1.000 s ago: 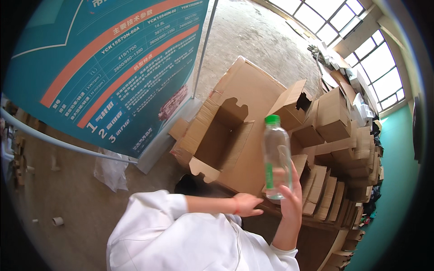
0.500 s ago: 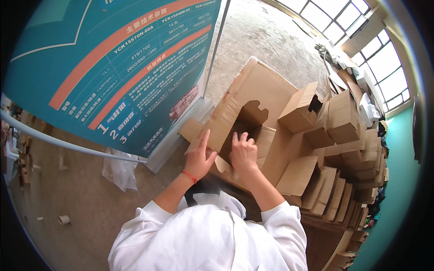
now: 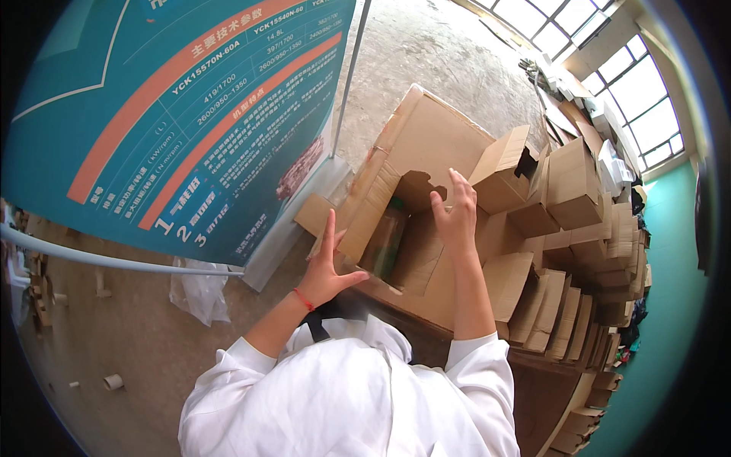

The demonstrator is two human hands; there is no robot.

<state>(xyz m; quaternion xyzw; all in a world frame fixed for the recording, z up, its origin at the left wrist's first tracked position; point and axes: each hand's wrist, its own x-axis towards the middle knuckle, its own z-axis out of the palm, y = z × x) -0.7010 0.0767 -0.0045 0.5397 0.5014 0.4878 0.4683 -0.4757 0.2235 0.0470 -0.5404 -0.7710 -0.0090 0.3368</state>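
An open brown cardboard box [image 3: 364, 221] stands on its side wall before me, its dark inside facing up. Something greenish and glossy [image 3: 387, 244] shows within it; its kind I cannot make out. My left hand [image 3: 326, 270] is at the box's near left corner, thumb and index finger spread wide, palm near the cardboard edge. Whether it touches the edge I cannot tell. Above the right side of the box, my right hand [image 3: 459, 209] is raised with the fingers apart, holding nothing. A larger flat cardboard sheet [image 3: 434, 129] lies under and behind the box.
To the right, several open cartons [image 3: 575, 183] and a row of folded boxes [image 3: 556, 324] stand close together. A tall blue-green printed banner [image 3: 190, 114] fills the left side, with a crumpled plastic bag [image 3: 204, 293] on the floor beneath. Windows [image 3: 640, 99] are at the far right.
My right hand has lifted out of the box and moved right and up, fingers spreading. The left hand has shifted slightly down and left, its thumb swung wider. The greenish thing inside now shows.
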